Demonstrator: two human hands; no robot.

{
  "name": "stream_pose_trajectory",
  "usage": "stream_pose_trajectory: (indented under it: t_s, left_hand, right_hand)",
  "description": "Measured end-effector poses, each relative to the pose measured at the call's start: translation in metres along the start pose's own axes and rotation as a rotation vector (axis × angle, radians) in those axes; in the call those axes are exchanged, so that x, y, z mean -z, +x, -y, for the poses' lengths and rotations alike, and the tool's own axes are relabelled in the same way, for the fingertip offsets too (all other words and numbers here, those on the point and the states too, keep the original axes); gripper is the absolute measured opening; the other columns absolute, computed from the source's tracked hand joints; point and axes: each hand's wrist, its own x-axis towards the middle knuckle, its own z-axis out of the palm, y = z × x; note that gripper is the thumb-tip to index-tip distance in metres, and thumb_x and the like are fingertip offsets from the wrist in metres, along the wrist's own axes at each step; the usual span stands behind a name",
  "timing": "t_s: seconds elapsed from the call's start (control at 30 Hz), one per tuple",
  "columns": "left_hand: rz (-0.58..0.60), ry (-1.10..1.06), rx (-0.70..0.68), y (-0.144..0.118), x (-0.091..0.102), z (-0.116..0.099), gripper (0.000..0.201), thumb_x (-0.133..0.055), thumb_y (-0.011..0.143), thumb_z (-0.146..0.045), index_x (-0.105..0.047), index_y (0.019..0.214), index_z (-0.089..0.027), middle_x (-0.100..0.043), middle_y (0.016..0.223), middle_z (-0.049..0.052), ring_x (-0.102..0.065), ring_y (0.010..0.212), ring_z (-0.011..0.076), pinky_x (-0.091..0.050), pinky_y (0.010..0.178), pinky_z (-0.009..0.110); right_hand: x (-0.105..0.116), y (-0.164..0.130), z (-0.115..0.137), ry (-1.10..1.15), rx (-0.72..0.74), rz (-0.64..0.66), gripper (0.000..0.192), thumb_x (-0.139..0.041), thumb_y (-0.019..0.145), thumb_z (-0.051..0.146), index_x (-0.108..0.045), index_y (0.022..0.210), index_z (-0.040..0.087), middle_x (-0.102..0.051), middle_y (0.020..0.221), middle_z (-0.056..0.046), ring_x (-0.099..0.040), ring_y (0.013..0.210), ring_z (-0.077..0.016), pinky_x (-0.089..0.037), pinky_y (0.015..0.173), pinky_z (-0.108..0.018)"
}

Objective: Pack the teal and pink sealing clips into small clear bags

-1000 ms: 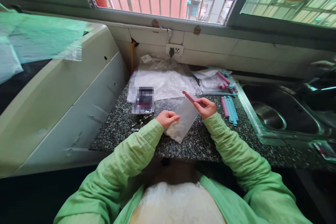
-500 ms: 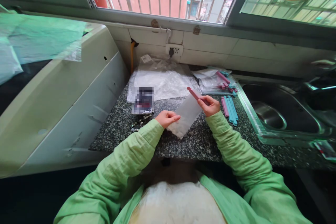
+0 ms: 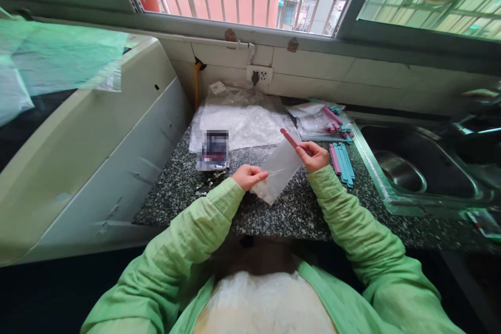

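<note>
A translucent frosted plastic bag (image 3: 279, 172) is held up over the counter at a tilt, with some pale contents in its lower end. My left hand (image 3: 248, 176) pinches its left side, thumb on top. Along the bag's upper edge lies a pink bag-sealing clip (image 3: 288, 138). My right hand (image 3: 312, 156) is closed on the clip's right end at the bag's corner; the fingers hide that end. Just right of this hand, several loose pink and blue sealing clips (image 3: 343, 164) lie side by side on the counter.
Clear plastic sheets (image 3: 242, 120) cover the back of the speckled counter (image 3: 250, 224). Packets of more clips (image 3: 323, 120) lie at the back right, beside the sink (image 3: 391, 138). A blurred-out packet (image 3: 213, 150) stands left, near small shiny bits. A white appliance (image 3: 129, 130) borders the left.
My right hand has shifted very slightly right with the clip and the bag's upper edge. The bag now shows a crease near my left thumb, which has stayed in place.
</note>
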Motion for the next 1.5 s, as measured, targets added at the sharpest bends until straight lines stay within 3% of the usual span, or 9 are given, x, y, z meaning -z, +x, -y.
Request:
stream_pose_trajectory:
  t_s: [0.23, 0.43, 0.6, 0.87, 1.13, 1.3, 1.5]
  left_hand:
    - [0.013, 0.023, -0.025, -0.002, 0.001, -0.001, 0.047, -0.058, 0.056, -0.058, -0.054, 0.047, -0.011, -0.030, 0.038, -0.007, -0.026, 0.040, 0.0038, -0.019, 0.042, 0.021]
    - [0.028, 0.024, -0.035, -0.002, 0.002, -0.001, 0.051, -0.056, 0.056, -0.060, -0.049, 0.042, -0.012, -0.024, 0.037, -0.008, -0.022, 0.039, 0.0034, -0.016, 0.042, 0.021]
    - [0.047, 0.009, -0.034, -0.001, 0.001, 0.002, 0.052, -0.056, 0.058, -0.060, -0.060, 0.049, -0.010, -0.034, 0.034, -0.005, -0.026, 0.039, 0.0041, -0.019, 0.042, 0.021]
    - [0.050, -0.002, -0.009, 0.000, 0.000, 0.003, 0.048, -0.058, 0.059, -0.057, -0.059, 0.049, -0.010, -0.043, 0.037, -0.003, -0.032, 0.039, 0.0048, -0.024, 0.043, 0.020]
    - [0.087, 0.013, -0.067, -0.002, 0.001, -0.001, 0.051, -0.055, 0.057, -0.061, -0.049, 0.042, -0.012, -0.022, 0.038, -0.008, -0.021, 0.040, 0.0036, -0.016, 0.043, 0.022]
    - [0.083, -0.022, -0.120, -0.003, 0.001, 0.002, 0.050, -0.057, 0.056, -0.060, -0.050, 0.047, -0.012, -0.032, 0.043, -0.006, -0.028, 0.044, 0.0045, -0.021, 0.044, 0.021]
    - [0.084, -0.049, -0.099, -0.003, 0.001, 0.003, 0.049, -0.059, 0.056, -0.059, -0.058, 0.058, -0.010, -0.039, 0.046, -0.004, -0.031, 0.046, 0.0053, -0.023, 0.043, 0.020]
  right_hand:
    - [-0.001, 0.001, -0.006, 0.009, 0.014, 0.007, 0.025, -0.058, 0.066, 0.039, -0.062, 0.071, 0.015, -0.057, 0.057, 0.001, -0.042, 0.046, -0.0076, -0.035, 0.044, -0.021]
    - [0.003, 0.005, -0.012, 0.016, 0.034, -0.041, 0.024, -0.058, 0.067, 0.038, -0.063, 0.072, 0.015, -0.060, 0.064, -0.001, -0.052, 0.056, -0.0114, -0.042, 0.052, -0.023]
    - [0.006, 0.008, -0.014, 0.021, 0.031, -0.065, 0.024, -0.058, 0.067, 0.038, -0.064, 0.074, 0.015, -0.062, 0.068, -0.003, -0.057, 0.062, -0.0140, -0.046, 0.057, -0.025]
    - [0.007, 0.010, -0.018, -0.013, 0.045, -0.078, 0.025, -0.058, 0.067, 0.038, -0.064, 0.075, 0.016, -0.063, 0.068, -0.003, -0.057, 0.062, -0.0144, -0.047, 0.058, -0.026]
    - [0.007, 0.009, -0.015, -0.001, 0.048, -0.081, 0.024, -0.058, 0.067, 0.037, -0.065, 0.075, 0.015, -0.062, 0.069, -0.003, -0.056, 0.062, -0.0139, -0.045, 0.057, -0.026]
    - [0.010, 0.009, -0.011, 0.012, 0.056, -0.058, 0.023, -0.058, 0.067, 0.037, -0.064, 0.075, 0.016, -0.061, 0.064, -0.001, -0.053, 0.057, -0.0124, -0.043, 0.054, -0.025]
    - [0.007, 0.002, -0.003, 0.067, 0.053, 0.062, 0.026, -0.058, 0.066, 0.041, -0.062, 0.070, 0.016, -0.057, 0.058, 0.001, -0.046, 0.050, -0.0094, -0.037, 0.048, -0.023]
